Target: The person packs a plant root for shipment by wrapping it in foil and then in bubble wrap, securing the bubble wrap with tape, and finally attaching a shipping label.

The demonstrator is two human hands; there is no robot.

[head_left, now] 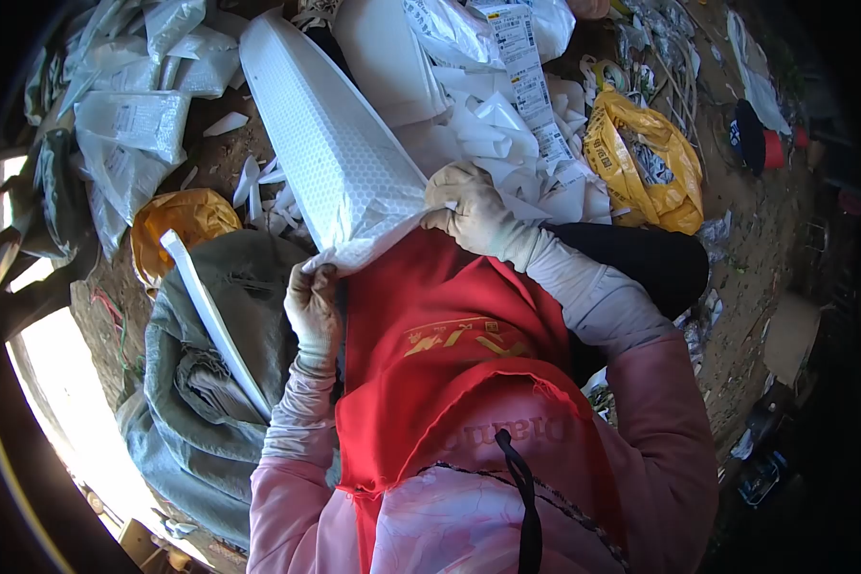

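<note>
A long white bubble-wrap mailer (330, 134) stretches away from my lap, its near end held between both hands. My left hand (313, 306), in a pale work glove with dirty fingertips, pinches the near left corner. At the near right corner, the gloved fingers of my right hand (474, 206) are closed on the mailer's edge. The near edge looks crumpled and lies over the red apron (430, 306) on my lap. Whether anything is inside the mailer cannot be made out.
Clear plastic packets (129, 124) are heaped at the far left. White paper scraps and a printed label sheet (528, 86) lie beyond my right hand. Yellow plastic bags (641, 158) stand on either side. A grey-green cloth sack (201, 440) with a white strip (215, 325) sits left.
</note>
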